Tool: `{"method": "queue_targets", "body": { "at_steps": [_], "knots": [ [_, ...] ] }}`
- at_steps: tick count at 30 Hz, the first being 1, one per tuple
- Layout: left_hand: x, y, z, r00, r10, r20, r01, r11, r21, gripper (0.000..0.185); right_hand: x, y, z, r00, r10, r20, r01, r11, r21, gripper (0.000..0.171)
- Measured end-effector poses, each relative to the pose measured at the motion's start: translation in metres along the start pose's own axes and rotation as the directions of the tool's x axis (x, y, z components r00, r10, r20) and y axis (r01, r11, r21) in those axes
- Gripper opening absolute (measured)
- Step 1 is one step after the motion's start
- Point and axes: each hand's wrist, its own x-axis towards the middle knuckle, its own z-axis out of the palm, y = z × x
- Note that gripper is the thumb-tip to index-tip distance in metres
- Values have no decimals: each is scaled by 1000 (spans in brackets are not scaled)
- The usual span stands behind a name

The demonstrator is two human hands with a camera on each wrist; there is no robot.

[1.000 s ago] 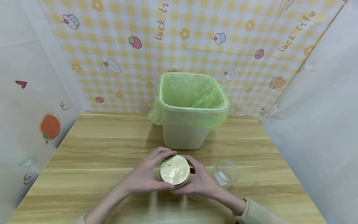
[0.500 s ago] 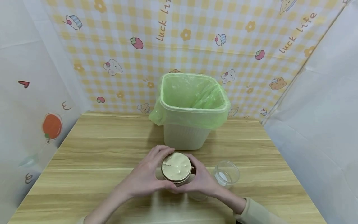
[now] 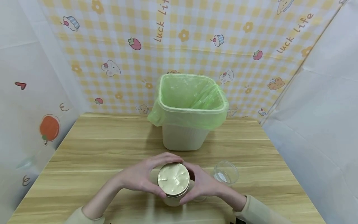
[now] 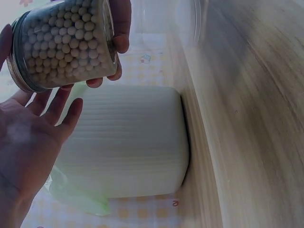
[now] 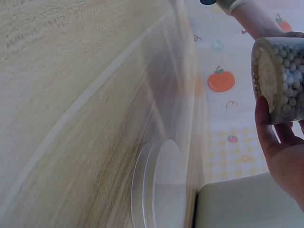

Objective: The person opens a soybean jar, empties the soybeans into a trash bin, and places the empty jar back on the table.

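Observation:
A clear jar (image 4: 71, 42) full of small beige balls is held above the table between my two hands. Its gold metal lid (image 3: 173, 179) faces up and has dents in its top. My left hand (image 3: 142, 175) curls its fingers and thumb round the lid from the left. On the other side my right hand (image 3: 204, 182) grips the jar's body low down, with the fingertips at its base. The right wrist view shows the base and the balls (image 5: 290, 78) through the wall, with my right thumb against the bottom edge.
A pale waste bin (image 3: 183, 137) with a green bag (image 3: 221, 116) over its rim stands at the back of the wooden table (image 3: 98, 143). To the right sits a clear plastic cup (image 3: 226, 172). Another clear round piece (image 3: 199, 198) lies partly under my right wrist.
The jar has come a little nearer to me, and more of its side shows below the lid. My left hand has turned clockwise with its fingers still about the lid.

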Motion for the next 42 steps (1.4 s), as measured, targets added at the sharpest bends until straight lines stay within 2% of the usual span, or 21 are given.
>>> {"method": "queue_targets", "body": {
  "at_steps": [3, 6, 9, 11, 15, 18, 23, 27, 29, 30, 32, 33, 34, 37, 40, 42],
  "knots": [
    [0, 2, 1, 1000, 7, 1, -7, 1000, 13, 92, -1, 0, 1, 1000, -6, -15, 5, 1000, -31, 96],
    [1, 5, 4, 1000, -1, -31, 2, 999, 39, 92, -1, -1, 4, 998, -12, -54, 8, 997, -81, 99],
    [1, 8, 9, 995, -18, -93, 29, 993, 117, 91, -2, -3, 7, 991, 23, -132, -41, 989, -140, 100],
    [2, 10, 13, 989, -31, -144, 60, 978, 198, 90, -3, -4, 10, 980, 47, -193, -78, 985, -156, 99],
    [4, 13, 17, 971, 9, -238, 88, 914, 395, 91, -2, -4, 16, 952, 44, -303, -106, 975, -193, 95],
    [6, 13, 21, 951, 68, -303, 106, 845, 524, 90, -1, -4, 20, 928, 13, -371, -110, 965, -240, 93],
    [12, 14, 28, 909, 122, -399, 174, 758, 628, 87, 2, -3, 29, 881, -10, -473, -157, 937, -311, 93],
    [15, 15, 36, 878, 123, -463, 245, 716, 654, 87, 3, -1, 32, 855, -8, -518, -208, 910, -358, 96],
    [15, 17, 38, 872, 110, -477, 270, 706, 655, 92, 3, 1, 31, 857, -14, -516, -202, 911, -360, 96],
    [15, 18, 39, 874, 97, -477, 278, 705, 653, 95, 3, 1, 30, 860, -8, -510, -191, 922, -337, 95],
    [13, 20, 36, 886, 47, -462, 286, 729, 622, 101, 2, 2, 27, 873, 11, -487, -165, 947, -275, 92],
    [12, 21, 34, 896, 15, -444, 282, 753, 595, 103, 2, 2, 24, 882, 27, -470, -154, 960, -233, 91],
    [11, 22, 31, 908, -22, -418, 277, 780, 561, 104, 2, 2, 22, 891, 44, -453, -145, 971, -192, 90],
    [7, 23, 18, 947, -107, -302, 230, 883, 409, 102, 0, 2, 14, 925, 78, -372, -117, 990, -85, 90],
    [3, 20, 6, 978, -131, -164, 170, 954, 249, 94, -2, 3, 7, 967, 39, -254, -54, 997, -50, 93],
    [2, 17, 1, 990, -115, -87, 128, 977, 168, 90, -2, 2, 5, 985, 10, -173, -16, 999, -33, 97]
  ]
}}
